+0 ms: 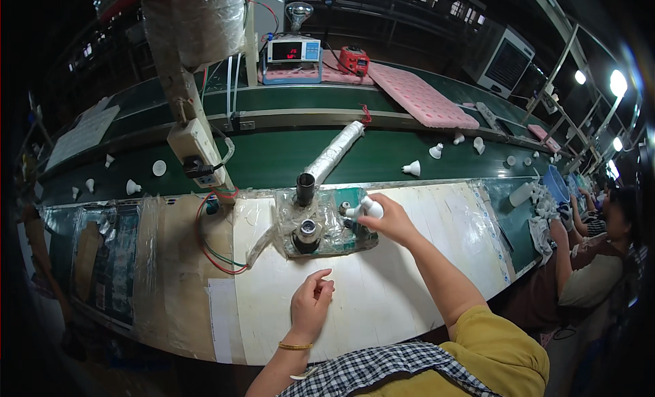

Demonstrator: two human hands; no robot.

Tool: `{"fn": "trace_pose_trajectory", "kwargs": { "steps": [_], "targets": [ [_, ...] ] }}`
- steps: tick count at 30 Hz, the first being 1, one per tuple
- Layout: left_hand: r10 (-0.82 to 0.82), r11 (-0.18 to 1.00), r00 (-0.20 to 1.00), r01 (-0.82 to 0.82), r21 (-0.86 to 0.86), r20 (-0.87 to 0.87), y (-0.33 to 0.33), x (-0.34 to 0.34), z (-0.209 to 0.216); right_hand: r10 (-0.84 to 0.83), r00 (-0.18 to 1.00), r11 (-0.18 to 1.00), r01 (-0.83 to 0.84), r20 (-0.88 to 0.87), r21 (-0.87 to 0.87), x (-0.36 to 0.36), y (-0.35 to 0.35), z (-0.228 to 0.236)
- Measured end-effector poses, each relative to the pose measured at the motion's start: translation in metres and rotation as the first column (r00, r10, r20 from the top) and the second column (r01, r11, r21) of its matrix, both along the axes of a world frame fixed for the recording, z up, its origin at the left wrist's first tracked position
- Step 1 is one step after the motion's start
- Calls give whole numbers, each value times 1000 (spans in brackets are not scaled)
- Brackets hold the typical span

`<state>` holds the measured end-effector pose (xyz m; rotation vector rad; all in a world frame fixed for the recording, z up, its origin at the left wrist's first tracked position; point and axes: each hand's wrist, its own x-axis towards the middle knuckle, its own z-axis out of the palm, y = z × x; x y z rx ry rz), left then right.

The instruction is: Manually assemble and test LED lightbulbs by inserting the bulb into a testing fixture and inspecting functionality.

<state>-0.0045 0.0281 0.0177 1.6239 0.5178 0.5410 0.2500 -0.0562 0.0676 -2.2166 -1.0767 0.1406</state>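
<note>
My right hand [392, 223] is closed on a white spotlight bulb [372, 207], holding it over the right end of a plastic-wrapped test fixture [327, 241]. The bulb's narrow end points left, toward small sockets [346, 207] on the fixture; whether it touches one I cannot tell. A dark upright tube [306, 189] and a black lamp holder [307, 234] with a metallic top stand on the fixture's left part. My left hand [312, 303] rests near the white board [273, 322], fingers loosely curled and partly apart, with nothing visible in it.
Several white bulbs [411, 168] lie scattered on the green conveyor belt [266, 151] beyond. A post with a power socket [194, 151] rises left; red and green wires [201, 240] loop beside it. A meter [293, 52] stands at the back. Other people [600, 253] work at right.
</note>
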Motion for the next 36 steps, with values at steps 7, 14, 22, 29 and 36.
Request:
{"fn": "trace_pose_trajectory", "kwargs": {
  "steps": [7, 14, 22, 29, 36],
  "targets": [
    [14, 992, 999, -10, 124, -31, 0, 5, -4, 70, 820, 935, 144, -568, 323, 62, 116, 0],
    [23, 1000, 999, -23, 8, -26, -4, 4, -8, 16, 795, 902, 251, -607, 352, 86, 186, -14],
    [38, 999, 995, -37, 12, -96, -5, 6, -1, 137, 748, 990, -124, 649, -66, 176, 42, -55],
    [39, 999, 938, -35, 19, -344, -13, 14, 7, -154, 669, 830, 487, 727, -272, 249, -15, -19],
    [103, 983, 937, -44, 179, -334, -20, 19, 14, -447, 814, 816, 541, 370, -204, 277, -29, -44]
  ]
}}
